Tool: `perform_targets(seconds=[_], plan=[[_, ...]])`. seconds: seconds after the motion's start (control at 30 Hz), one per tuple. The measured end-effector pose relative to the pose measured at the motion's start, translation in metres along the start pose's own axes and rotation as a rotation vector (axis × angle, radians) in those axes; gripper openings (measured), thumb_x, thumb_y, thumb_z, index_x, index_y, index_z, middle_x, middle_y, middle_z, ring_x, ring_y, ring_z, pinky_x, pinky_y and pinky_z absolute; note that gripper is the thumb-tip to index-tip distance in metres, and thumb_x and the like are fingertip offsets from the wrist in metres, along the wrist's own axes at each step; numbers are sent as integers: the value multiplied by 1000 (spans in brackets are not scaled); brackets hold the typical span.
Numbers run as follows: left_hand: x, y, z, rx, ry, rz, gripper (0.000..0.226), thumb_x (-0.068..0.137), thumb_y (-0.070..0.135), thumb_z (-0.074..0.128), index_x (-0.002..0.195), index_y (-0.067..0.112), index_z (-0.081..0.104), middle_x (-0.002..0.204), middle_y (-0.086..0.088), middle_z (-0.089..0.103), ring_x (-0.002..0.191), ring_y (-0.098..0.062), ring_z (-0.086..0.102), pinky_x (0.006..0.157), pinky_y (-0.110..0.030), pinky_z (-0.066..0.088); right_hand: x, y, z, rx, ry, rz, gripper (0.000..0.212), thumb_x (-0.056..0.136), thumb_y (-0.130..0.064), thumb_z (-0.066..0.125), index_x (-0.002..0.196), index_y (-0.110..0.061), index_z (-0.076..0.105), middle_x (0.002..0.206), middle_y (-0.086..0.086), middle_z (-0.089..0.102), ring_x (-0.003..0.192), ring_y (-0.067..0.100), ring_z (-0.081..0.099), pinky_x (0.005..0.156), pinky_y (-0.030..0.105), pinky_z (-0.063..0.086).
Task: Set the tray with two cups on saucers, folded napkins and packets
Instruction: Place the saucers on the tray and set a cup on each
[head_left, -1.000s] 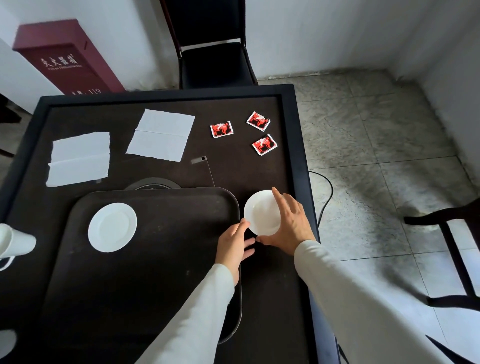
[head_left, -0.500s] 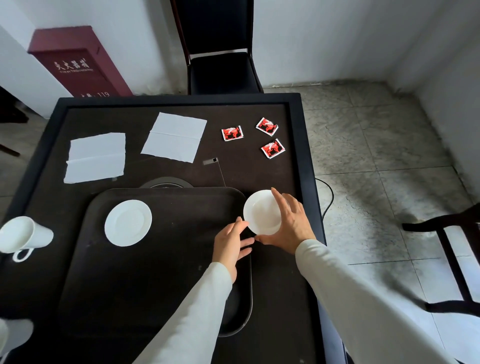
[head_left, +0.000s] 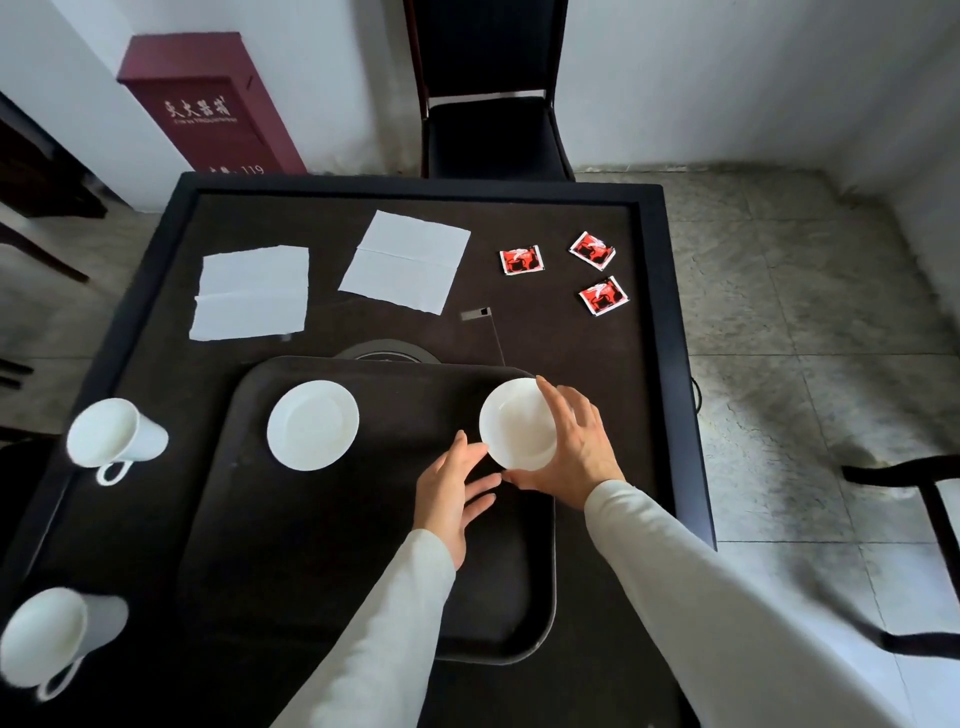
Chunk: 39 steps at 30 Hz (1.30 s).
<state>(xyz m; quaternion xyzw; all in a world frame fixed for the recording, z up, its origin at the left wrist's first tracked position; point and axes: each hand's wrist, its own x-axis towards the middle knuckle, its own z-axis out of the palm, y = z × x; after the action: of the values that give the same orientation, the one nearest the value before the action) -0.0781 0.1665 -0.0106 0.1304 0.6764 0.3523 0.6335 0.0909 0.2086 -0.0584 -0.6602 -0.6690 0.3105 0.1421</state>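
The small round white china saucer (head_left: 517, 423) is over the far right corner of the dark brown plastic tray (head_left: 337, 545). The grip of the right hand (head_left: 576, 447) holds it, fingers curled over its right rim and thumb at the near edge. The left hand (head_left: 452, 493) lies just beside it with fingers loosely straight and holding nothing; whether a fingertip touches the near left rim I cannot tell. The saucer is probably light, stiff, smooth-glazed and chippable, so it is best held by opposite points of the rim and set down flat rather than slid. A second ago it lay just off the tray's right edge on the dark surface (head_left: 571, 338); now it overlaps the tray, while the hands keep much the same hold. A matching white saucer (head_left: 312, 425) rests on the tray's far left. Two white handled cups (head_left: 111, 434) (head_left: 52, 636) lie on their sides left of the tray. Two unfolded white paper napkins (head_left: 252, 292) (head_left: 405, 267) and three red packets (head_left: 522, 260) (head_left: 592, 250) (head_left: 603, 294) remain on the far side.
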Motion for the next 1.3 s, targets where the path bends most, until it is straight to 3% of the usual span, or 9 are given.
perform_targets(seconds=[0.3,1.3], plan=[[9,7,-35,-5,56,-37,43,102,57,48,119,26,73,108,16,78,94,-12,78,79,-31,60,9,-26,25,-36,-53,-46,127,53,-51,93,153,-37,16,157,3,24,145,29,26,113,45,41],[26,-5,-66,-32,123,-58,38,105,48,49,118,21,73,115,8,76,98,-18,77,95,-42,59,17,-42,59,-74,-129,-42,130,52,-55,92,154,-35,13,161,-3,23,146,24,32,111,41,42]])
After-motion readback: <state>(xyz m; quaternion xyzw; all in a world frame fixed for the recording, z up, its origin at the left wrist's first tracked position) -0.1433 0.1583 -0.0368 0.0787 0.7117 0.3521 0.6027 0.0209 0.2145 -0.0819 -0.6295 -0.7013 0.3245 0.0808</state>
